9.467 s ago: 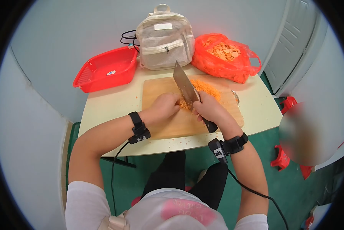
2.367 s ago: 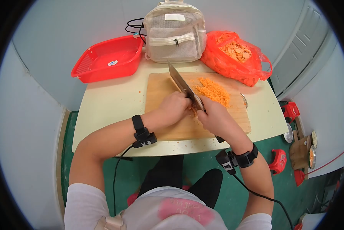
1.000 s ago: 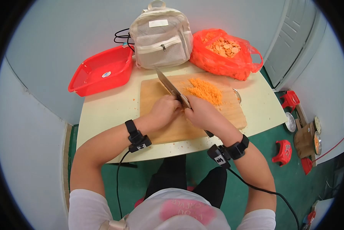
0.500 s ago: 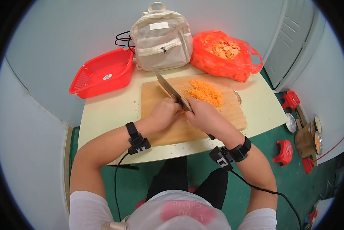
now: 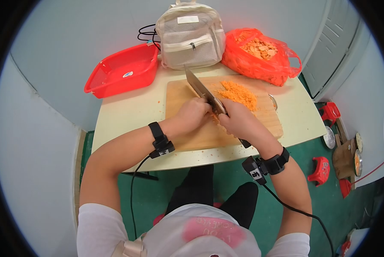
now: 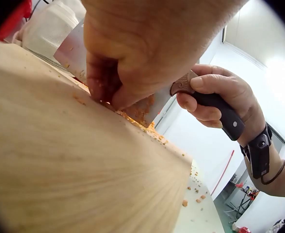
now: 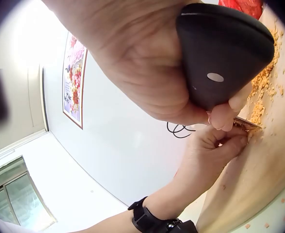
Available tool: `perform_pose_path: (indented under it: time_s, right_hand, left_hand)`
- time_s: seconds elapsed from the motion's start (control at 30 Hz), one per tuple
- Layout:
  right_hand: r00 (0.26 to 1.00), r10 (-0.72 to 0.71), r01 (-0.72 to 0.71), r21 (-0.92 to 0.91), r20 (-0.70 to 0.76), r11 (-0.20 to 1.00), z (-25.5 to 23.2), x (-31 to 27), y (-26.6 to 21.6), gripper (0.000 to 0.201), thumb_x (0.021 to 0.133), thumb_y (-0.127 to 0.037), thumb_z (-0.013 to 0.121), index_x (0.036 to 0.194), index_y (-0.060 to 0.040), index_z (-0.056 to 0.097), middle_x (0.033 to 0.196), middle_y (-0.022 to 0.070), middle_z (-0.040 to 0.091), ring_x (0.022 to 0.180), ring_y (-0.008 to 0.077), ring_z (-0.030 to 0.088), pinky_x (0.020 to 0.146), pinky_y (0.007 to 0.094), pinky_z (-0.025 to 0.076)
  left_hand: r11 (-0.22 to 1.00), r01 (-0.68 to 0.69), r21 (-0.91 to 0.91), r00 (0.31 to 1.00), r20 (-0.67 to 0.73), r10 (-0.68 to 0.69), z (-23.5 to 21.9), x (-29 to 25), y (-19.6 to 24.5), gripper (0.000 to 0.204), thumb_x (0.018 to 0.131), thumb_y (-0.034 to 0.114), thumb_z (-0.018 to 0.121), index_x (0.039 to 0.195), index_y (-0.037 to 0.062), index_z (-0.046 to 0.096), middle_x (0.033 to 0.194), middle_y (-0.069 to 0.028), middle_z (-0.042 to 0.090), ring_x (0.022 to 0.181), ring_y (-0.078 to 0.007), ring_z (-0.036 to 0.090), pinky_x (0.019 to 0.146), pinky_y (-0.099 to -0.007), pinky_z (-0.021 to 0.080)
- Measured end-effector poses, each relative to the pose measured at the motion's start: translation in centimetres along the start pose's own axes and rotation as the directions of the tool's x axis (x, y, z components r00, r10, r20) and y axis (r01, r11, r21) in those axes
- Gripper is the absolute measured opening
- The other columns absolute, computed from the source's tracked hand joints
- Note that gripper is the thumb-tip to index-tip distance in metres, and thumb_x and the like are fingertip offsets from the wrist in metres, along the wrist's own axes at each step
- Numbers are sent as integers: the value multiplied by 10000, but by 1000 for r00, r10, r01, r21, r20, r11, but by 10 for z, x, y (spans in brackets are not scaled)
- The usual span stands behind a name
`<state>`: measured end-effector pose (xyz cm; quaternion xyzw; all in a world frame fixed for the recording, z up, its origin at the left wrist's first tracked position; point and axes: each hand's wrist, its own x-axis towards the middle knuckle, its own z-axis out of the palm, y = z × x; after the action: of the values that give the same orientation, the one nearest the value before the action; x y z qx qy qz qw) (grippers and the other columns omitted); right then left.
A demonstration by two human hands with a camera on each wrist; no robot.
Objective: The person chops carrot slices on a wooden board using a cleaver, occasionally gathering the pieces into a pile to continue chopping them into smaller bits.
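Observation:
In the head view, the right hand (image 5: 242,120) grips the black handle of a cleaver (image 5: 203,90), whose blade slants up and left over the wooden cutting board (image 5: 177,90). Close beside the blade, the left hand (image 5: 193,113) has curled fingers low on the board. The left wrist view shows the left thumb and fingertips (image 6: 118,99) pinching down at the wood, orange bits around them; what they pinch is mostly hidden. Orange crumbs cling to the blade near its edge. A heap of finely chopped carrot (image 5: 240,96) lies on the board, right of the cleaver.
Behind the board stand a red plastic basket (image 5: 136,79), a cream mesh backpack (image 5: 189,38) and a red plastic bag (image 5: 260,70) holding carrot slices (image 5: 262,49). Crumbs dot the pale table (image 5: 127,115). Red stools (image 5: 319,171) stand on the floor at right.
Earlier the cleaver was against the chopped heap; now blade and left hand are left of it, with the heap apart. Over the last second the hands keep their place while the head view shifts.

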<state>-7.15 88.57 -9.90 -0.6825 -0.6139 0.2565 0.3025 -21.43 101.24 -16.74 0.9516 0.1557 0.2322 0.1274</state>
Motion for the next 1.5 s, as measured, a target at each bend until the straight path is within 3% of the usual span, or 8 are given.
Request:
perform_pose_path:
  time_s: [0.67, 0.77, 0.87, 0.97, 1.07, 1.17, 1.23, 1.5]
  right_hand:
    - [1000, -13, 13, -32, -4, 999, -3, -1, 1, 189, 817, -98, 528, 927, 49, 574, 869, 297, 614, 865, 446, 600, 777, 484, 469]
    - [997, 29, -26, -36, 72, 999, -3, 3, -1, 173, 852, -95, 466, 969, 5, 543, 664, 122, 582, 524, 187, 590, 494, 342, 493]
    - [999, 17, -14, -85, 37, 996, 2, 11, 0, 204, 818, -115, 533, 928, 48, 586, 886, 289, 622, 870, 434, 609, 783, 484, 472]
    - [999, 13, -10, -90, 36, 996, 5, 18, 4, 210, 818, -125, 538, 937, 42, 586, 889, 287, 625, 872, 433, 610, 782, 482, 474]
    - [1000, 0, 0, -3, 28, 1000, 5, 15, 13, 179, 847, -101, 489, 985, -8, 556, 671, 103, 577, 526, 193, 584, 483, 342, 481]
    - [1000, -27, 27, 27, -4, 999, 0, 5, 12, 179, 850, -105, 488, 988, -16, 558, 676, 98, 578, 524, 186, 579, 488, 333, 483]
    - [993, 104, -107, 64, 52, 992, -10, -6, -7, 207, 807, -121, 534, 923, 42, 587, 884, 285, 626, 871, 435, 611, 783, 483, 478]
    - [1000, 0, 1, -19, 30, 1000, -1, 2, 6, 220, 805, -132, 534, 923, 44, 592, 889, 282, 627, 880, 434, 612, 788, 483, 477]
  left_hand:
    - [1000, -14, 11, 1000, 20, 13, 0, -1, -1, 131, 730, 62, 691, 852, 14, 696, 883, -167, 658, 845, -339, 619, 760, -415, 505]
    - [999, -42, 18, 999, 26, 41, -3, -2, 0, 126, 735, 67, 687, 850, 15, 697, 891, -163, 659, 853, -340, 617, 763, -415, 505]
    - [999, -42, 27, 999, 24, 41, -2, -2, 0, 124, 742, 73, 681, 851, 16, 698, 898, -164, 659, 842, -343, 619, 761, -415, 506]
    - [999, -34, -1, 999, -37, 34, -1, -2, 3, 93, 740, 106, 668, 777, 22, 674, 806, -158, 628, 810, -340, 612, 724, -425, 505]
    - [999, 1, 43, 1000, -4, -1, -4, -3, 4, 90, 741, 100, 671, 783, 21, 676, 807, -156, 626, 815, -337, 615, 724, -425, 506]
    - [999, -14, 52, 1000, 6, 14, 0, -3, -1, 99, 735, 77, 685, 816, 20, 675, 853, -154, 642, 819, -339, 622, 732, -416, 509]
    - [999, -12, 35, 1000, 13, 11, -2, -2, 2, 103, 733, 74, 687, 821, 22, 678, 860, -151, 643, 821, -336, 622, 733, -414, 510]
    - [1000, 7, 12, 1000, 26, -7, -4, -4, 1, 136, 726, 60, 691, 858, 27, 695, 901, -141, 655, 850, -326, 629, 751, -396, 516]
